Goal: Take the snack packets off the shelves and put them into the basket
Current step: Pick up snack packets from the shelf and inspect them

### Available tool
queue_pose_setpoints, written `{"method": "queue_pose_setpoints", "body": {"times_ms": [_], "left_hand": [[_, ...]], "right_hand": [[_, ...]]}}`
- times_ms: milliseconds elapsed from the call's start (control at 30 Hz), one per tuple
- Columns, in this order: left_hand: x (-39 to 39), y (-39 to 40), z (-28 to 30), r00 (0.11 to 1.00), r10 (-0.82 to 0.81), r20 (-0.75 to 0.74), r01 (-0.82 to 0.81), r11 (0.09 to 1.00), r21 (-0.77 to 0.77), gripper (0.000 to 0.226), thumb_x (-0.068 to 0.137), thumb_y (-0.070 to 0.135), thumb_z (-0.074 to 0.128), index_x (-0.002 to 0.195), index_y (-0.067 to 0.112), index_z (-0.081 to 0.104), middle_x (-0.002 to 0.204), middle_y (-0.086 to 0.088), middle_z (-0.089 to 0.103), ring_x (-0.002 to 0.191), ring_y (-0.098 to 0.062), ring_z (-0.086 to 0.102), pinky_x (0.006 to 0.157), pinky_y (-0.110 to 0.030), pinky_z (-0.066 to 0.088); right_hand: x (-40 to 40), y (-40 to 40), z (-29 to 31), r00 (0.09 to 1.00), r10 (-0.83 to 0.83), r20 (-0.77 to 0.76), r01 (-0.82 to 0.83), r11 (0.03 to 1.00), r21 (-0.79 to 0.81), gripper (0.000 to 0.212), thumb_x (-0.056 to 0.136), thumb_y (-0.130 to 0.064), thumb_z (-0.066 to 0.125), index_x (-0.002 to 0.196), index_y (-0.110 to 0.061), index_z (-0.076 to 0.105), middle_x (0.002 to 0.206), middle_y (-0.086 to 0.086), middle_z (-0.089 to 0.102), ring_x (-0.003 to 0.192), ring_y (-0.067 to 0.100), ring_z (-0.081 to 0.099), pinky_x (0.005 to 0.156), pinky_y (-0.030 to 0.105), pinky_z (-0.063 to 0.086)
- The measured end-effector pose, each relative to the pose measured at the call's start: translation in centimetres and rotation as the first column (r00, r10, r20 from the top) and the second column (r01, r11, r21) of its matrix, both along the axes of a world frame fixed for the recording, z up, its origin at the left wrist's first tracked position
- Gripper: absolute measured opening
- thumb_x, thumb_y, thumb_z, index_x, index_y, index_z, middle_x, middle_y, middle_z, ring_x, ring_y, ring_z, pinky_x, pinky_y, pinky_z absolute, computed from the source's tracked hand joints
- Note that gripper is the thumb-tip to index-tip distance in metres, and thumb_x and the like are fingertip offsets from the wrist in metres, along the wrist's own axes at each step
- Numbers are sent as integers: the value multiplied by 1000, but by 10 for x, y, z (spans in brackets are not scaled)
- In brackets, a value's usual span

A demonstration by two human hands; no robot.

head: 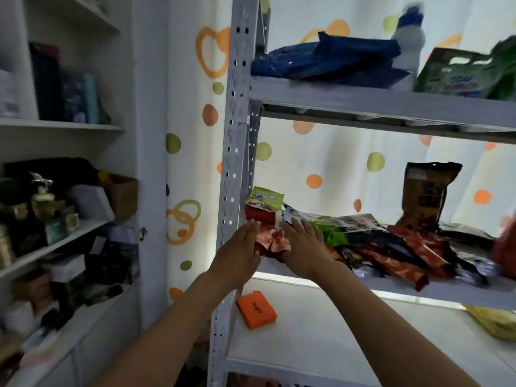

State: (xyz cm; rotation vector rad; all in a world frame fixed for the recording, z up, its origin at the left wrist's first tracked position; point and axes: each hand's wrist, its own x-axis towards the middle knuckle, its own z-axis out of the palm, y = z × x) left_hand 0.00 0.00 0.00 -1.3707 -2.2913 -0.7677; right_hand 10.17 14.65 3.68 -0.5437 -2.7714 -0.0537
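Several snack packets lie in a heap on the middle shelf of a grey metal rack. At its left end sits a red packet with a green-and-red packet behind it. My left hand reaches to the red packet's left side with fingers straight, touching it. On the packet's right side my right hand lies flat with straight fingers, over the heap's left end. A tall brown packet stands upright further right. No basket is in view.
The top shelf holds a blue bag, a white bottle and a green packet. An orange box and a yellow packet lie on the lower shelf. A white cupboard full of items stands left.
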Motion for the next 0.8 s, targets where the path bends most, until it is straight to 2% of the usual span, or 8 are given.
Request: {"method": "queue_pose_setpoints", "body": {"times_ms": [133, 233, 333, 433, 500, 633, 800], "left_hand": [[-13, 30, -3, 998, 51, 40, -48, 996, -79, 61, 95, 23, 48, 150, 16, 22, 153, -5, 32, 132, -21, 42, 104, -34, 43], [-26, 46, -9, 997, 77, -25, -80, 982, -169, 65, 93, 23, 52, 151, 17, 23, 157, -5, 27, 139, -23, 34, 110, -35, 36], [-40, 53, -10, 989, 92, -114, -119, 959, -257, 69, 89, 34, 57, 150, 21, 27, 159, -5, 23, 146, -24, 20, 117, -39, 26], [-48, 58, -15, 995, 83, -61, -99, 934, -342, 76, 85, 51, 59, 149, 25, 27, 158, -5, 23, 144, -27, 22, 115, -42, 29], [-49, 57, -21, 996, 81, -42, -91, 939, -332, 77, 84, 51, 62, 148, 24, 29, 155, -5, 29, 139, -27, 32, 109, -40, 35], [-48, 53, -26, 991, 78, -109, -101, 968, -227, 55, 89, 32, 63, 139, 22, 42, 144, -4, 44, 130, -25, 43, 97, -36, 46], [-34, 53, -31, 964, 176, -200, -209, 965, -161, 41, 94, 29, 55, 134, 25, 47, 133, -4, 52, 123, -25, 48, 84, -33, 49]], "right_hand": [[-12, 25, -10, 995, 68, 77, -70, 997, 18, 65, 93, -35, 51, 152, -24, 27, 162, 1, 20, 150, 27, 7, 122, 46, 4], [-19, 37, -26, 992, 73, 98, -74, 997, 1, 48, 97, -32, 45, 144, -23, 42, 155, 3, 37, 149, 26, 15, 121, 45, 10], [-19, 43, -32, 994, 55, 93, -58, 998, 25, 48, 99, -23, 43, 147, -24, 39, 155, 2, 39, 149, 26, 19, 121, 43, 13], [-21, 44, -34, 995, 29, 92, -34, 998, 54, 54, 97, -14, 46, 149, -25, 36, 155, 1, 38, 149, 24, 20, 121, 43, 14], [-22, 44, -35, 997, 7, 79, -10, 999, 38, 56, 96, -11, 46, 149, -26, 35, 156, 1, 36, 149, 24, 20, 121, 43, 15], [-23, 45, -38, 997, -26, 70, 25, 1000, 9, 59, 95, -6, 42, 149, -28, 35, 157, 0, 34, 149, 26, 18, 122, 45, 13], [-25, 42, -37, 992, -74, 103, 78, 996, -39, 64, 93, -4, 40, 150, -32, 34, 159, 3, 30, 151, 27, 9, 123, 45, 7]]}}
